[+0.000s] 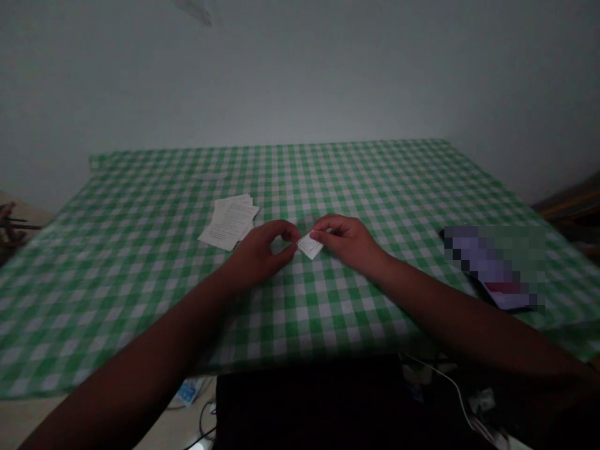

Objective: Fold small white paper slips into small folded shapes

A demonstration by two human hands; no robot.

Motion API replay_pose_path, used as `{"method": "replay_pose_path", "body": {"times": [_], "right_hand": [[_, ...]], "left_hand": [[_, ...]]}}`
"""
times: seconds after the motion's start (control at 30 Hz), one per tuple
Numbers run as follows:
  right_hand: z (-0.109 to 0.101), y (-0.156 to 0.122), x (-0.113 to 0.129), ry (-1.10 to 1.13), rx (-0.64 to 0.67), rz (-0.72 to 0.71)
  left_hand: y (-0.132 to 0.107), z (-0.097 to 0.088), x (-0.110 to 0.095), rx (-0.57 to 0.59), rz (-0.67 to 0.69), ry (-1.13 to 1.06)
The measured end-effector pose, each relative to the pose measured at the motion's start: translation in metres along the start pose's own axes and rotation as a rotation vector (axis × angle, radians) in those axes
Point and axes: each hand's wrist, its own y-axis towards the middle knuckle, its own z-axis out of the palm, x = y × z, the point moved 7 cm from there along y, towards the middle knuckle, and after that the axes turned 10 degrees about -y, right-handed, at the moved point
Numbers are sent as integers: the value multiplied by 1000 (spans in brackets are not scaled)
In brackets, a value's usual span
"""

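A small folded piece of printed paper (pixel 310 246) is held between my two hands, just above the checked tablecloth. My left hand (pixel 263 250) pinches its left corner between thumb and fingertips. On the other side, my right hand (pixel 345 239) grips the upper right edge, thumb on top and fingers curled behind. Lines of print show on the visible face; the fingers cover the rest. Just beyond my left hand lies a loose stack of printed paper sheets (pixel 227 225), fanned out unevenly.
A green and white checked tablecloth (pixel 300 175) covers the table up to a pale wall (pixel 300 75). At the right lies a dark-edged flat object (pixel 506 297), mostly blurred by pixelation. Cables (pixel 452 381) hang or lie below the table's front edge.
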Motion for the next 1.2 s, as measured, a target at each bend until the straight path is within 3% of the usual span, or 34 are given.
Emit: {"method": "replay_pose_path", "body": {"times": [0.3,0.47,0.6,0.73,0.93,1.07,1.2], "right_hand": [[1,-1,3,7,-2,20],[2,-1,-1,45,12,103],[-8,1,-8,48,-49,166],[-18,4,-8,20,-106,145],[-6,2,-1,-17,-27,73],[-1,0,3,1,-5,19],[0,1,1,-23,-8,23]], "left_hand": [[1,3,0,-41,-43,-14],[2,4,13,-57,-157,-234],[1,2,22,-81,-222,-373],[1,-7,24,-137,-192,-289],[1,-4,9,-102,-123,-118],[2,2,4,-75,-131,-112],[2,5,12,-58,-165,-200]]}}
